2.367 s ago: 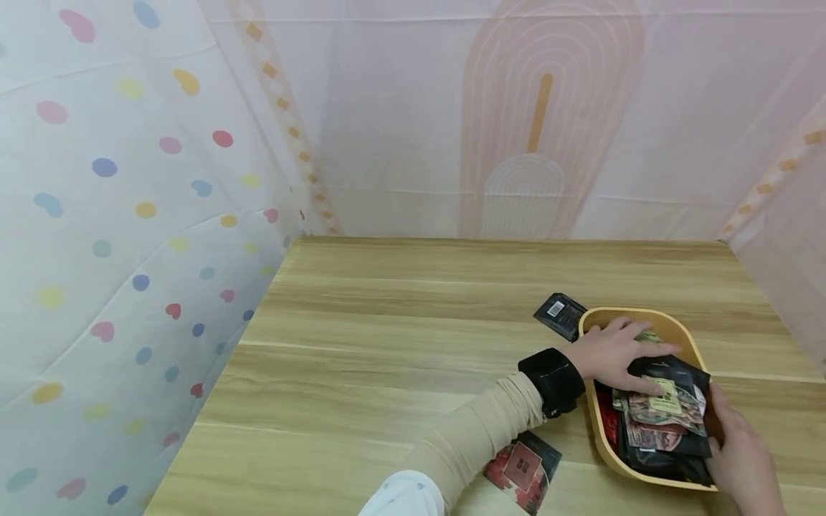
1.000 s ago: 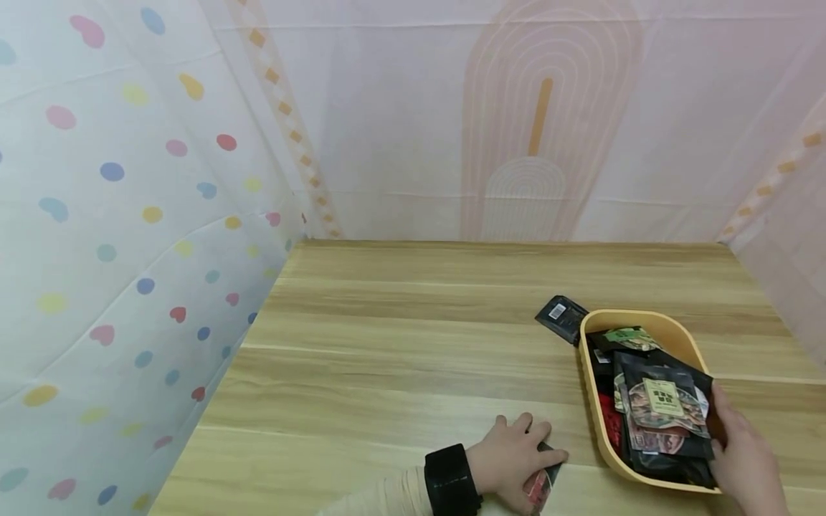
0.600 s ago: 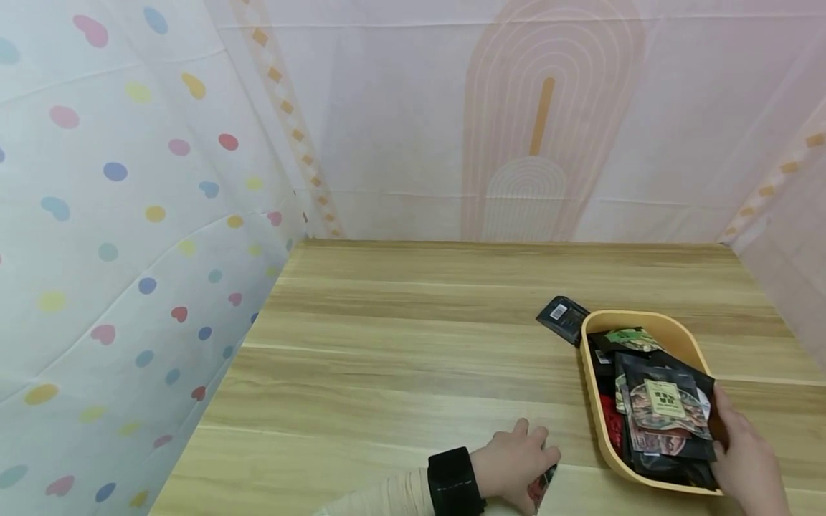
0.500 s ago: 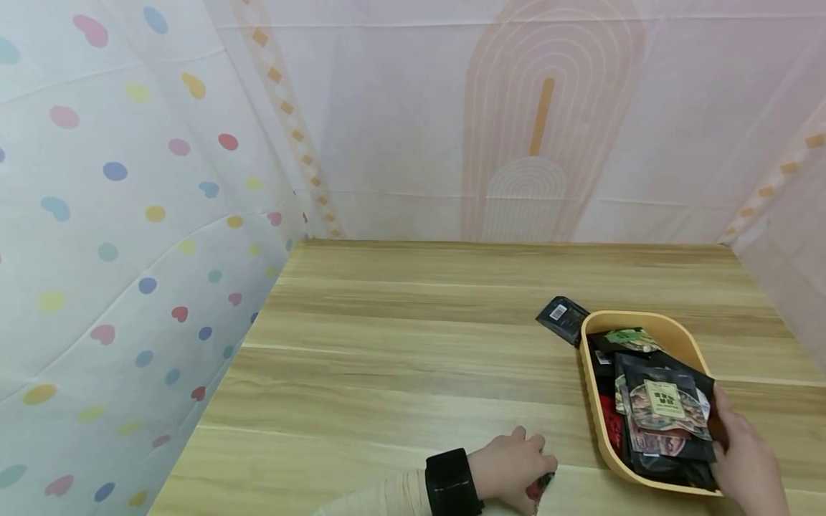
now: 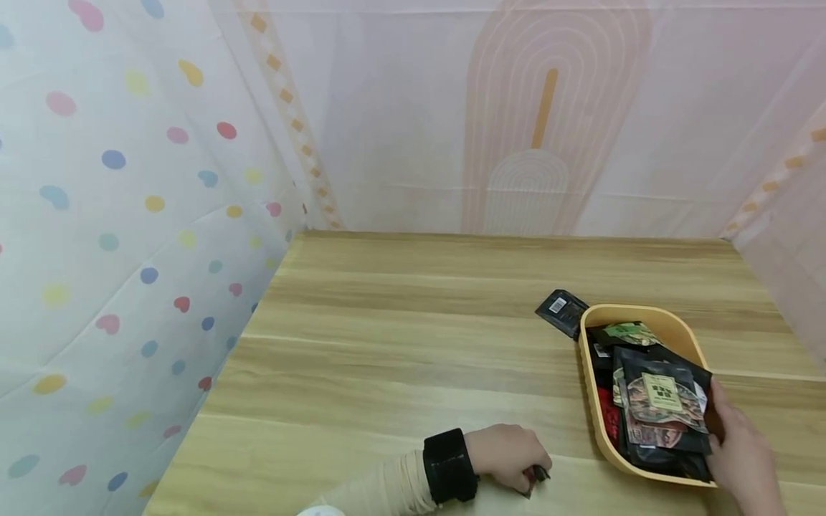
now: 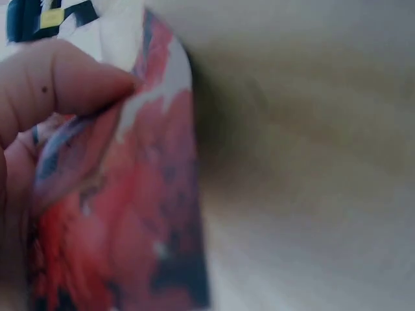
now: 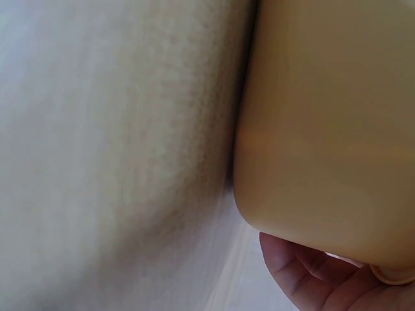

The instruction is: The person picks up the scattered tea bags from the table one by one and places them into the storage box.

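Observation:
Near the table's front edge, my left hand [image 5: 506,455] pinches a red and black food packet [image 6: 130,214]. The left wrist view shows the packet bent, with thumb and fingers on its edge; from above, the hand hides most of it. At the right, my right hand [image 5: 745,448] grips the right side of a yellow plastic basket [image 5: 596,423]. In the right wrist view, curled fingers [image 7: 311,275] lie against the end of the basket. Several black food packets [image 5: 665,394] are piled inside, the top one with a pale yellow label.
Another black packet [image 5: 561,312] with a white barcode lies on the wooden table [image 5: 387,344] at the basket's back left corner. A dotted cloth [image 5: 129,301] hangs along the left side, and a pale patterned cloth [image 5: 400,129] covers the back.
My left hand has left the basket and come down toward the front, taking hold of the red and black packet lying there. Its fingers have curled in. My right hand stays on the basket.

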Motion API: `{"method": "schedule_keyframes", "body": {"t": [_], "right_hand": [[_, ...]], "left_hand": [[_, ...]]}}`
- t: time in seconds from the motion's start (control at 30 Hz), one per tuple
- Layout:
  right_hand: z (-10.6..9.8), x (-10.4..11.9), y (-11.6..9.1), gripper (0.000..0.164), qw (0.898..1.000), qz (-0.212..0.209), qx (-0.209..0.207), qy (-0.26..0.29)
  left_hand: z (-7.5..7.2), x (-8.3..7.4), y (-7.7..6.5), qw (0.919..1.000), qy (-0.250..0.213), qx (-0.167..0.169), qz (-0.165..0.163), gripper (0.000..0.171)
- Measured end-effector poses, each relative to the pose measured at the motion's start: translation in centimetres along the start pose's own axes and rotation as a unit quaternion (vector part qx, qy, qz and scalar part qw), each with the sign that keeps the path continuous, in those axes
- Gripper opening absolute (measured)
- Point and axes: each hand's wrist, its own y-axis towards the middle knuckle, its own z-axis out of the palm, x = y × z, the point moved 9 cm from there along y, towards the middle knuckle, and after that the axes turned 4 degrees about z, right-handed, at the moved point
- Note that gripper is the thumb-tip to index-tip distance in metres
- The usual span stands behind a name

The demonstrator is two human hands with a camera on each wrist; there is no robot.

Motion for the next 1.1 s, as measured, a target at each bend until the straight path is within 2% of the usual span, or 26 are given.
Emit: {"method": "schedule_keyframes", "body": {"t": [0.1,0.17,0.27,0.37,0.47,0.53,0.63,0.7,0.77,0.83,0.9,0.97,1.1], "right_hand": [[-0.2,0.2,-0.1,0.087,1.000,-0.008,-0.007,0.010],[-0.3,0.2,-0.2,0.087,1.000,-0.010,-0.008,0.016],[-0.4,0.2,-0.3,0.086,1.000,-0.009,-0.007,0.019],[-0.3,-0.1,-0.3,0.087,1.000,0.005,-0.002,0.017],[-0.2,-0.6,-0.3,0.087,1.000,0.026,0.007,0.013],[0.0,-1.1,-0.3,0.088,0.999,0.045,0.018,0.011],[0.1,-1.7,-0.4,0.088,0.997,0.074,0.033,0.005],[-0.1,-1.7,-0.5,0.087,0.997,0.069,0.023,0.000],[-0.4,-1.4,-0.6,0.087,0.999,0.048,0.006,0.001],[-0.6,-0.9,-0.8,0.087,1.000,0.021,-0.009,0.003],[-0.7,-0.7,-0.9,0.087,1.000,0.005,-0.014,0.007],[-0.5,-0.9,-0.9,0.088,1.000,0.008,-0.003,0.007],[-0.2,-1.4,-0.9,0.088,0.999,0.029,0.018,0.009]], "left_hand": [[-2.7,1.0,0.1,0.9992,-0.023,-0.033,0.007,0.020],[-5.3,1.9,0.3,0.9968,-0.042,-0.067,-0.004,0.015],[-9.3,2.9,1.3,0.9905,-0.066,-0.121,0.000,0.011],[-12.5,3.0,3.5,0.9832,-0.066,-0.167,0.031,0.011],[-14.6,2.3,6.3,0.9786,-0.044,-0.193,0.055,0.014],[-15.2,1.8,8.3,0.9792,-0.034,-0.194,0.049,0.022],[-15.3,0.8,11.1,0.9810,-0.023,-0.189,0.035,0.034],[-15.1,0.2,12.5,0.9820,0.003,-0.187,0.022,0.040],[-14.8,-0.3,13.6,0.9810,0.049,-0.188,0.000,0.046],[-14.6,-0.4,14.2,0.9760,0.107,-0.186,-0.037,0.060],[-14.3,0.0,14.4,0.9703,0.142,-0.179,-0.081,0.076],[-14.0,0.6,14.4,0.9678,0.146,-0.170,-0.114,0.086],[-13.6,1.7,14.1,0.9672,0.121,-0.177,-0.137,0.092]]}}
